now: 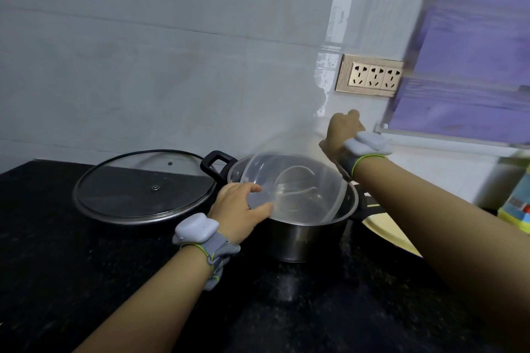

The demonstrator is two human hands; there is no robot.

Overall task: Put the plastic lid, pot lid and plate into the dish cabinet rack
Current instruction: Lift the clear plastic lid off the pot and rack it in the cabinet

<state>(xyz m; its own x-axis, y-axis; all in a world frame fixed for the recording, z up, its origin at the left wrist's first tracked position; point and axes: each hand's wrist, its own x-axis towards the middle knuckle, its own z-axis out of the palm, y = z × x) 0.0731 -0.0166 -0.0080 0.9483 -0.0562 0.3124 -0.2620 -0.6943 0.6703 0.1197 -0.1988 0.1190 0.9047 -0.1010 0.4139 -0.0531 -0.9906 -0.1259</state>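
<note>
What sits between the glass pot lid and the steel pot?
In the head view, the pot's black handle and the left hand, gripping the clear plastic lid.

The clear plastic lid (298, 189) sits tilted, hollow side up, in the mouth of a steel pot. The glass pot lid (143, 186), steel-rimmed, lies on the black counter just left of it. A pale yellow plate (387, 233) shows right of the pot.

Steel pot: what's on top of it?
A clear plastic lid sits tilted on the steel pot, left hand gripping its edge. Pot contents are blurred through the plastic.
</note>
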